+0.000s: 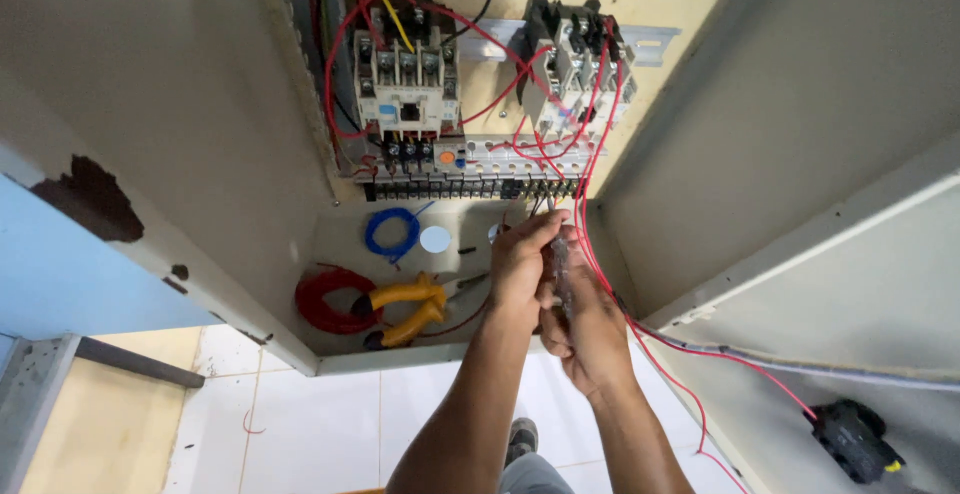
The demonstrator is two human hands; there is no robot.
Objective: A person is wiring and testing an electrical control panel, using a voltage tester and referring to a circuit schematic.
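Head view: cabinet over tiled floor

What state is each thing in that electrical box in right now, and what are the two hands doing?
Cabinet door: swung open.
Left hand: raised at the terminal strip, fingers on a red wire.
Right hand: closed around a screwdriver, tip up at the strip.
Yellow-handled pliers: lying unused on the cabinet floor.
Red wire coil: lying coiled.
Blue wire coil: lying coiled.
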